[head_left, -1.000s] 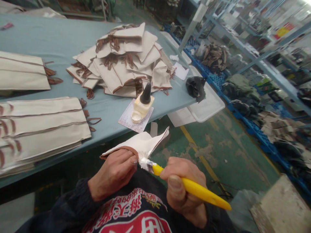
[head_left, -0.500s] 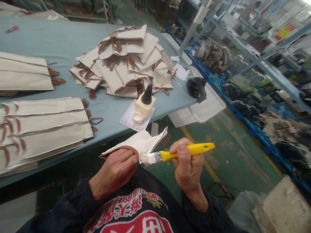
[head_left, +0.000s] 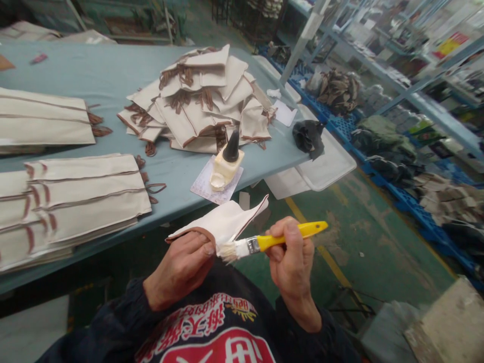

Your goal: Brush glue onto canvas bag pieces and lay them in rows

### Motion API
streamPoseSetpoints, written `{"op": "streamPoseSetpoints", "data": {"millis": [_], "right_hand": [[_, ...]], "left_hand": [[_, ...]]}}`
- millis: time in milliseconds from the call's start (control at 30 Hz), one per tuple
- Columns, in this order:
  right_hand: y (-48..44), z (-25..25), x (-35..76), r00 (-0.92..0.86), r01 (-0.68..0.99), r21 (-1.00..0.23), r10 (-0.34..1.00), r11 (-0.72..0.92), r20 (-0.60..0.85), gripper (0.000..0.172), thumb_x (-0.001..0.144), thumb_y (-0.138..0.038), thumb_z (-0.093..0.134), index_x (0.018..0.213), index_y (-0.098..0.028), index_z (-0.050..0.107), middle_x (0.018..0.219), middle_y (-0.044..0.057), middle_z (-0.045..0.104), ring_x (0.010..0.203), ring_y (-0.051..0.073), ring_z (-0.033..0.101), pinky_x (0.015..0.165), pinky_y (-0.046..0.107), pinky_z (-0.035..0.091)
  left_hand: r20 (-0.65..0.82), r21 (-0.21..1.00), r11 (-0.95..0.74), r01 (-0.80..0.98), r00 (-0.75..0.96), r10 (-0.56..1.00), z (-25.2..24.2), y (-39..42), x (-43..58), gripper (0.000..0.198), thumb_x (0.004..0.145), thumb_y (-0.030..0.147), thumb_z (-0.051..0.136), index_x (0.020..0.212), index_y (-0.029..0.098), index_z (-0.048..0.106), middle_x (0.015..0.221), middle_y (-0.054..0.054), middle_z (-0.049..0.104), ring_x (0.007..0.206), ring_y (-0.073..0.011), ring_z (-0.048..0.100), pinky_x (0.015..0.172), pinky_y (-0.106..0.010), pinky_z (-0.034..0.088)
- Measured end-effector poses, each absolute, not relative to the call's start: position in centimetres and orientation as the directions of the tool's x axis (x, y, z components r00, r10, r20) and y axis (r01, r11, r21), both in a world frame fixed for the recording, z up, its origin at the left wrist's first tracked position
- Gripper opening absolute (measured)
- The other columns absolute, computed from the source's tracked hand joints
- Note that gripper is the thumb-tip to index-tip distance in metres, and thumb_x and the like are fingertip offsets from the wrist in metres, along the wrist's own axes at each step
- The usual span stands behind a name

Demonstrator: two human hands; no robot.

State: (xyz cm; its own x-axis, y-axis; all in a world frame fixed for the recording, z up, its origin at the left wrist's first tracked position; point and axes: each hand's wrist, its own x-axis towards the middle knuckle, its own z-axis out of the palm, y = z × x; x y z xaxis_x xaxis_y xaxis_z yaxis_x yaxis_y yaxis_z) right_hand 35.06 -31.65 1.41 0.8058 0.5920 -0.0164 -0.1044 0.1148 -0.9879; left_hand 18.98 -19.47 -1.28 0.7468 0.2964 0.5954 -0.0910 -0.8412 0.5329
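Observation:
My left hand [head_left: 183,269] is closed on a cream fabric piece [head_left: 223,219] with brown edging, held out in front of my apron. My right hand [head_left: 293,262] grips the yellow handle of a paintbrush [head_left: 298,233]. White stuff coats the brush's bristles, which touch the near edge of the fabric piece beside my left fingertips. Just beyond, on a patterned card at the table edge, sits a cream bottle [head_left: 227,169] with a black conical top. My left fingers partly hide the fabric.
On the blue-green table [head_left: 124,60] lie a heap of cream fabric pieces [head_left: 200,113] with brown ties and two flat stacks [head_left: 94,181] at left. A crumpled black bag [head_left: 308,137] sits at the corner. Blue pallets [head_left: 363,151] with piled goods stand right.
The brush has tilted, its handle end moving slightly left and its bristles spreading at the fabric edge. My view has shifted a little, moving the table things right.

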Motion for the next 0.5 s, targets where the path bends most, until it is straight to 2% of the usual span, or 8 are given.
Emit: {"op": "streamPoseSetpoints", "data": {"millis": [67, 167, 233, 300, 400, 467, 500], "right_hand": [[-31.9, 1.7, 34.9, 0.816, -0.050, -0.993, 0.578, 0.107, 0.021, 0.048, 0.099, -0.056, 0.061, 0.068, -0.020, 0.055, 0.056, -0.009, 0.041, 0.040, 0.004, 0.031, 0.037, 0.015, 0.028], [-32.7, 2.0, 34.7, 0.768, -0.010, -0.999, 0.640, 0.047, 0.022, 0.047, 0.100, -0.054, 0.061, 0.068, -0.020, 0.057, 0.059, -0.006, 0.048, 0.040, 0.004, 0.034, 0.036, 0.016, 0.028], [-33.4, 2.1, 35.0, 0.774, 0.004, -0.997, 0.631, 0.080, 0.054, 0.045, 0.102, -0.050, 0.061, 0.069, -0.019, 0.058, 0.060, -0.006, 0.049, 0.039, 0.004, 0.034, 0.035, 0.015, 0.027], [-34.0, 1.9, 35.7, 0.807, 0.093, -0.984, 0.567, 0.154, 0.165, 0.039, 0.104, -0.043, 0.059, 0.073, -0.020, 0.060, 0.057, -0.008, 0.048, 0.039, 0.004, 0.035, 0.036, 0.015, 0.029], [-34.3, 1.0, 36.9, 0.738, 0.402, -0.898, 0.518, 0.178, 0.433, 0.021, 0.106, -0.032, 0.057, 0.092, -0.022, 0.069, 0.060, -0.006, 0.060, 0.047, 0.009, 0.056, 0.045, 0.018, 0.045], [-33.7, 0.1, 37.4, 0.579, 0.609, -0.775, 0.575, 0.167, 0.578, 0.015, 0.105, -0.027, 0.057, 0.107, -0.022, 0.071, 0.077, 0.001, 0.076, 0.065, 0.015, 0.073, 0.061, 0.027, 0.061], [-33.2, -0.3, 37.5, 0.491, 0.680, -0.711, 0.609, 0.179, 0.623, 0.017, 0.105, -0.025, 0.056, 0.113, -0.022, 0.071, 0.087, 0.004, 0.080, 0.076, 0.018, 0.077, 0.070, 0.032, 0.064]], "left_hand": [[0.597, 0.534, -0.840, -0.097, 0.747, 0.294, -1.2, -19.7, 18.9, 0.026, 0.092, -0.004, 0.050, 0.087, 0.022, 0.056, 0.073, -0.003, 0.065, 0.065, -0.0179, 0.059, 0.060, -0.027, 0.047], [0.590, 0.570, -0.816, -0.099, 0.741, 0.322, -1.3, -20.1, 18.8, 0.027, 0.092, -0.005, 0.050, 0.087, 0.021, 0.055, 0.074, -0.002, 0.063, 0.067, -0.0166, 0.058, 0.060, -0.026, 0.046], [0.566, 0.631, -0.770, -0.096, 0.736, 0.372, -1.2, -20.3, 18.4, 0.029, 0.092, -0.005, 0.051, 0.082, 0.022, 0.052, 0.071, 0.000, 0.059, 0.066, -0.0149, 0.054, 0.060, -0.025, 0.045], [0.497, 0.732, -0.678, -0.066, 0.732, 0.466, -1.0, -20.4, 18.0, 0.029, 0.093, -0.002, 0.050, 0.076, 0.022, 0.050, 0.067, 0.003, 0.053, 0.061, -0.0126, 0.050, 0.058, -0.023, 0.043], [0.276, 0.888, -0.459, 0.036, 0.756, 0.593, 0.0, -20.0, 17.3, 0.026, 0.096, 0.006, 0.050, 0.075, 0.019, 0.059, 0.068, 0.002, 0.059, 0.058, -0.0113, 0.053, 0.055, -0.021, 0.044], [0.152, 0.943, -0.324, 0.074, 0.772, 0.617, 0.8, -19.6, 16.9, 0.023, 0.096, 0.010, 0.052, 0.081, 0.017, 0.069, 0.075, -0.001, 0.068, 0.064, -0.0134, 0.061, 0.057, -0.021, 0.048], [0.120, 0.961, -0.268, 0.065, 0.778, 0.617, 1.1, -19.4, 16.8, 0.022, 0.096, 0.013, 0.054, 0.083, 0.016, 0.072, 0.077, -0.002, 0.071, 0.066, -0.0149, 0.064, 0.059, -0.021, 0.050]]}}
